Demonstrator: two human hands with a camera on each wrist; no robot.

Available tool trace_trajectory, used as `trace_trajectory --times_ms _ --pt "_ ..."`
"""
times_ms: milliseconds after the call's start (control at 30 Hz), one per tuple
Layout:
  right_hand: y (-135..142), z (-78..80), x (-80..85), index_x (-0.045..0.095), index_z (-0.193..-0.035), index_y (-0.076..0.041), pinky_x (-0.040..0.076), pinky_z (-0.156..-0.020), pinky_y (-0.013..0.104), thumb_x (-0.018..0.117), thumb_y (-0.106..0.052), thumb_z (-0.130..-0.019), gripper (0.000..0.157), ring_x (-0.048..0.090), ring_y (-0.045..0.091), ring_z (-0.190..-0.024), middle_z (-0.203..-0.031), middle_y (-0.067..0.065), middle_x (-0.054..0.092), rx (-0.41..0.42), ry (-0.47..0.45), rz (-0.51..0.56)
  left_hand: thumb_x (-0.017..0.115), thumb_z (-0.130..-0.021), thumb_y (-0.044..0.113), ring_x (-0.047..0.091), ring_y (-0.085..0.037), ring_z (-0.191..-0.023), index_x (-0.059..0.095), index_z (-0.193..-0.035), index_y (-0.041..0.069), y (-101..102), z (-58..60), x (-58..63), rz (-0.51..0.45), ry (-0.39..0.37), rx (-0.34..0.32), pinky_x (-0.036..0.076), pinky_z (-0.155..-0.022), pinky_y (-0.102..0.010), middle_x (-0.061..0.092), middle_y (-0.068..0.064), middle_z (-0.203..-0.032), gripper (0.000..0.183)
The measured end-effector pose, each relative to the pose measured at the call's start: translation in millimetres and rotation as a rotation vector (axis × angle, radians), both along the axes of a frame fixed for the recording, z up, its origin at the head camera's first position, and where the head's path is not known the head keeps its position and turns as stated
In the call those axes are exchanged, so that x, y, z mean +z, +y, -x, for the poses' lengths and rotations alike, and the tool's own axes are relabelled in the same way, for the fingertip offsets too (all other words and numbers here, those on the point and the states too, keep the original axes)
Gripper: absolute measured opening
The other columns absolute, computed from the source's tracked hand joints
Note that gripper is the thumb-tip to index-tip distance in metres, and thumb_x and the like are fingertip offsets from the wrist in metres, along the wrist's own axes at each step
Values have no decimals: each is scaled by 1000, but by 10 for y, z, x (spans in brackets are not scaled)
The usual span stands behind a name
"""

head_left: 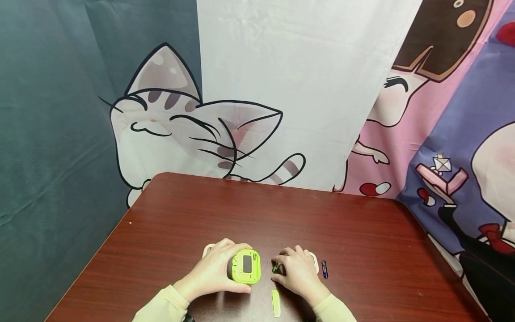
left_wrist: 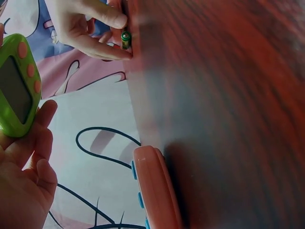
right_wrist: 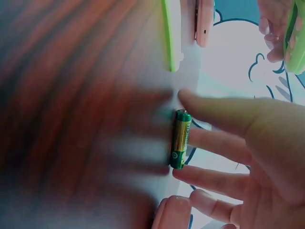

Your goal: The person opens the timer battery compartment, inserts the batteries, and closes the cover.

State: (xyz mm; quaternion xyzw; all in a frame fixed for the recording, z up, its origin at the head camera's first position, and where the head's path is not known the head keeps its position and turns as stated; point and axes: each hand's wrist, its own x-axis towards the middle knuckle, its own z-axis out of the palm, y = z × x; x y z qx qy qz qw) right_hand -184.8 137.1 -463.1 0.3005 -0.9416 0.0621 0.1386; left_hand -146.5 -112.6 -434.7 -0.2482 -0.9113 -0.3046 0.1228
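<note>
My left hand (head_left: 213, 269) grips a lime-green digital timer (head_left: 246, 267), its back with an uncovered battery compartment turned up to the head camera. In the left wrist view, the timer's grey screen and pink buttons (left_wrist: 30, 70) show. A green and gold battery (right_wrist: 181, 139) lies on the table under my right hand (head_left: 298, 270). In the right wrist view, the thumb is just off one end of it and a fingertip is at the other. Between the hands and closer to me lies a lime-green battery cover (head_left: 275, 303).
A pink device with blue buttons (left_wrist: 157, 188) stands beyond my left hand. Another pale pink device (head_left: 314, 262) is partly hidden behind my right hand. To its right lies a dark battery (head_left: 325, 269). All rest on a reddish-brown table (head_left: 257, 210) before printed curtains.
</note>
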Motion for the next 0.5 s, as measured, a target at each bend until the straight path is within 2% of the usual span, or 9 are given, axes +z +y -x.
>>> trace_trajectory --times_ms 100,200,500 --pt "-28 -19 11 74 -94 -22 33 -66 34 79 -52 -64 43 50 20 -82 -93 -2 64 -15 -17 -4 81 -52 63 46 2 -91 58 -121 31 -4 -3 3 -1 -5 -1 33 -81 -40 50 23 -91 80" --pt "-56 -21 20 73 -93 -21 32 -66 35 79 -55 -63 45 47 19 -79 -88 -2 60 -42 -22 -7 81 -52 63 46 2 -91 58 -121 32 -4 -3 7 -2 -1 -5 33 -81 -40 51 24 -91 79" --pt "-79 -14 -5 74 -89 -23 31 -63 35 81 -42 -66 31 46 19 -71 -77 -3 58 -46 28 -18 82 -52 62 47 2 -92 57 -121 32 -9 -3 13 -2 16 -12 34 -80 -39 55 27 -91 79"
